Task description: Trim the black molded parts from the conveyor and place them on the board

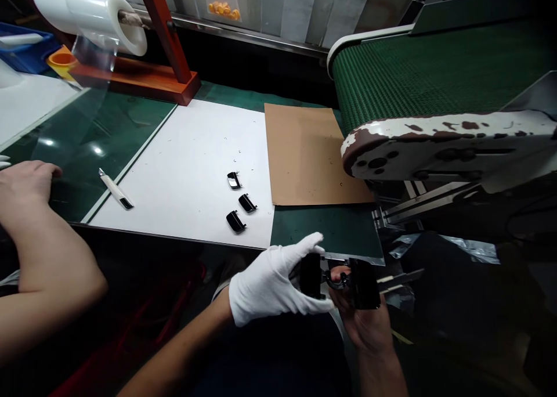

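Observation:
My left hand (pixel 274 284), in a white glove, is closed on one end of a glossy black plastic part (pixel 339 282) held below the table's front edge. My bare right hand (pixel 363 321) grips the part's other end from underneath. The part looks like two black pieces joined by a thin runner in the middle. A pale thin piece (pixel 398 281) sticks out to the right of my right hand; I cannot make out what it is. Three small black parts (pixel 235 220) lie on the white sheet (pixel 183 165) just beyond my hands.
Another person's bare arm and hand (pixel 26 179) rest on the green mat at the left. A white utility knife (pixel 115 191) lies near it. A brown cardboard sheet (pixel 304 153), a green conveyor belt (pixel 435 66) and a film roll (pixel 100 14) on an orange stand surround the work area.

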### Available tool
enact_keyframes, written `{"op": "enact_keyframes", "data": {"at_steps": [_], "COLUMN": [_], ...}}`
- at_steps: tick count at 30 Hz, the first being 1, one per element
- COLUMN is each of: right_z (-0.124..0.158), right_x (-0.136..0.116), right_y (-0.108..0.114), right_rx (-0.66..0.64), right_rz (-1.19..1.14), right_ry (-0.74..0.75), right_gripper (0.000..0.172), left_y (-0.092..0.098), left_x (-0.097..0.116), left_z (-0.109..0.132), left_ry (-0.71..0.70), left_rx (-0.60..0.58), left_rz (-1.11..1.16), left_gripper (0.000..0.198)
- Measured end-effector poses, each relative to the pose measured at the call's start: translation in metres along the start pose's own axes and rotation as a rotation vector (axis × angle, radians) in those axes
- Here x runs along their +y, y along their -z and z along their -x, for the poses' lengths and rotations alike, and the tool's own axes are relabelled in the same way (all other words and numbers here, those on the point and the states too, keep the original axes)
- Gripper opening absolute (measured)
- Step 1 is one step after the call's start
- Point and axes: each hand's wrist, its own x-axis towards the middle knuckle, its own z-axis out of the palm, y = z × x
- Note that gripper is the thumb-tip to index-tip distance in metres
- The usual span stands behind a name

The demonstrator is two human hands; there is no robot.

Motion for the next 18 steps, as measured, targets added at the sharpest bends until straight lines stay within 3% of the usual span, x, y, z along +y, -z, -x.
{"op": "enact_keyframes", "data": {"at_steps": [7,18], "right_z": [0.002,0.006], "right_x": [-0.005,-0.008], "right_y": [0.012,0.027], "right_rx": [-0.075,-0.156], "right_rz": [0.076,0.113], "right_ry": [0.071,0.090], "right_gripper": [0.028,0.022], "left_y": [0.003,0.002], "left_x": [0.004,0.014], "left_z": [-0.011,-0.014], "left_ry": [-0.167,-0.225], "left_rx": [-0.042,-0.141], "left_rz": [-0.202,-0.210], "left_gripper": [0.074,0.051]}}
